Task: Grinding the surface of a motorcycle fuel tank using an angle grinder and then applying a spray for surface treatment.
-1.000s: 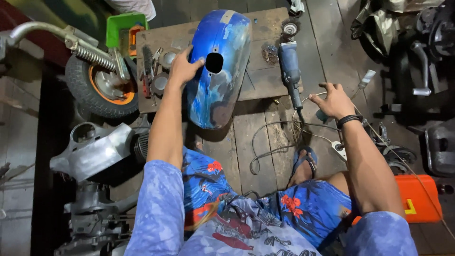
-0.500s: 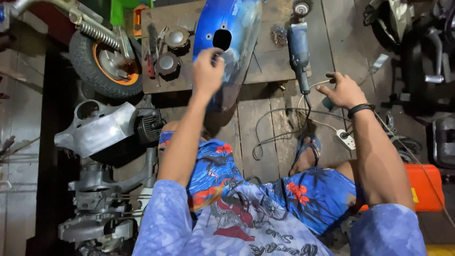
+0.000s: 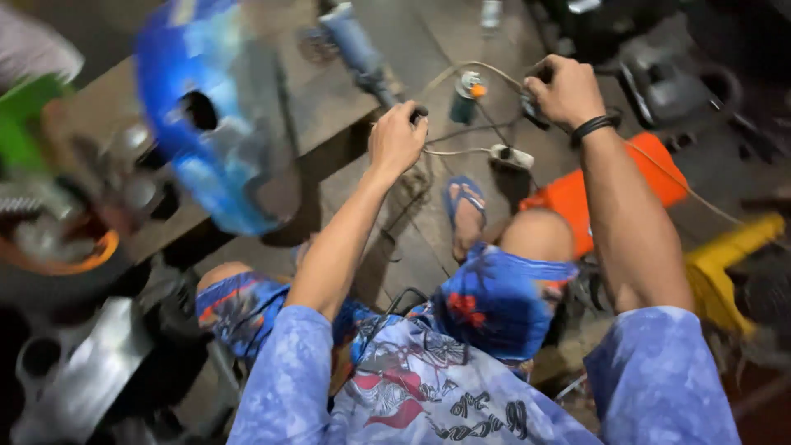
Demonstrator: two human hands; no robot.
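Two hands over the wooden platform's (image 3: 329, 99) edge, left hand (image 3: 397, 138) clenched on the angle grinder's (image 3: 362, 56) tail, right hand (image 3: 564, 89) gripping a dark plug (image 3: 529, 107), blue fuel tank (image 3: 210, 115) alongside.

Dim, warm overhead light, heavy motion blur across the left side, dark murky corners, wide-angle stretching at edges.

Blue tank (image 3: 216, 115), patchy with pale worn spots, black filler hole. Grinder (image 3: 356, 45) grey-blue body, black rear end at the left hand (image 3: 397, 138). Right hand (image 3: 567, 89) wears a black wristband (image 3: 595, 125). Flip-flop (image 3: 464, 196) blue. Power strip (image 3: 512, 155) white, cord (image 3: 461, 74) pale tan. Can (image 3: 466, 96) dark teal, orange cap. Box (image 3: 606, 188) orange. Stool (image 3: 729, 257) yellow. Shorts (image 3: 494, 301) blue with red flowers. Shirt (image 3: 461, 387) blue tie-dye, red and black print. Crate (image 3: 26, 115) green. Wheel (image 3: 62, 262) orange rim, black tyre. Floor (image 3: 428, 247) brown wood planks.
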